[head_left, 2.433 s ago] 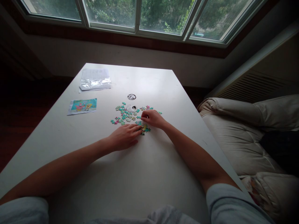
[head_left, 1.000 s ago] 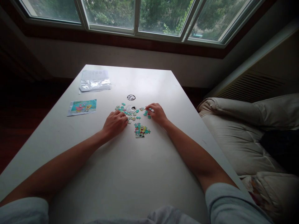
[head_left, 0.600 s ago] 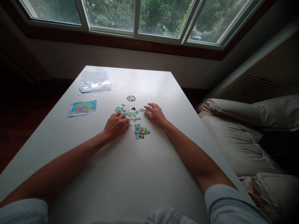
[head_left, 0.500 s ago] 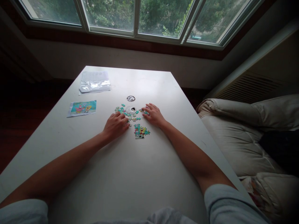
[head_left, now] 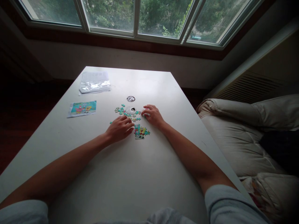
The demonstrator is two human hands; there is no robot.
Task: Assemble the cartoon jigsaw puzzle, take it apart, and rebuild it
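Note:
A partly joined jigsaw puzzle [head_left: 140, 132] with a yellow cartoon figure lies flat in front of me. At its left edge, the fingertips of my left hand [head_left: 120, 128] come together, closed on a puzzle piece that the fingers mostly hide. My right hand [head_left: 153, 115] rests above and to the right of the puzzle, open, its fingers bent over some loose pieces they partly cover. Between the hands are scattered loose puzzle pieces [head_left: 119, 109], mostly teal and yellow. One loose piece [head_left: 111, 122] lies just left of my left hand.
The white table [head_left: 130, 177] has two round openings or discs [head_left: 131, 99] near its middle. A printed cartoon picture sheet [head_left: 82, 108] lies at left, with papers and a clear plastic bag [head_left: 95, 83] behind it. A padded seat [head_left: 229, 140] stands at right.
My left hand has shifted right, toward the joined puzzle, uncovering a loose piece at its left. The fingers of my right hand have curled in slightly.

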